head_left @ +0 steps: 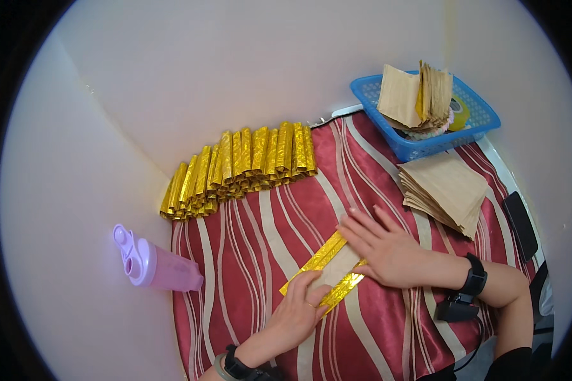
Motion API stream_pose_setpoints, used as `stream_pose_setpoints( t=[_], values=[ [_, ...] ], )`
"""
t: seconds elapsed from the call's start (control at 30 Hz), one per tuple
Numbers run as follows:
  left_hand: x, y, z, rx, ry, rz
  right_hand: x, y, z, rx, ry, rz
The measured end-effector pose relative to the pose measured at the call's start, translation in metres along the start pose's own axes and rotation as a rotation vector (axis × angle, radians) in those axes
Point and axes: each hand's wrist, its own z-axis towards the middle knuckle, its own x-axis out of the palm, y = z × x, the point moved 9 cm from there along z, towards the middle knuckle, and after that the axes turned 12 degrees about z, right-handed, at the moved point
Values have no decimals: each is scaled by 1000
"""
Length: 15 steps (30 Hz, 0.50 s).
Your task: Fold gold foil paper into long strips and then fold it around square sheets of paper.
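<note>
Hands (297,312) (391,255) touch gold-edged paper (338,269); pale walls (235,70) border striped cloth (248,254).

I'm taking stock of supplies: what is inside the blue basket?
Inside the blue basket are tan papers, a gold strip among them, a yellow-green object and something pale below them; whatever else the papers cover cannot be seen.

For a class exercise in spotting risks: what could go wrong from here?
The folds in the gold-faced, tan-backed paper sheet might set crooked if the left hand and right hand press its ends unevenly.
The translucent purple plastic bottle, at the left edge of the red, pale-striped satiny cloth, could tip if bumped.
The shiny gold paper tubes, piled on one another, may slide if knocked.
</note>
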Motion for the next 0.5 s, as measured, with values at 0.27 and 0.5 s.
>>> stream_pose_setpoints(
  t=[0.27,0.5],
  values=[
    [9,-10,3,105,129,176,2,15,0,-58,28,-48],
    [4,-9,4,109,159,182,-11,-25,-2,69,-16,-92]
  ],
)
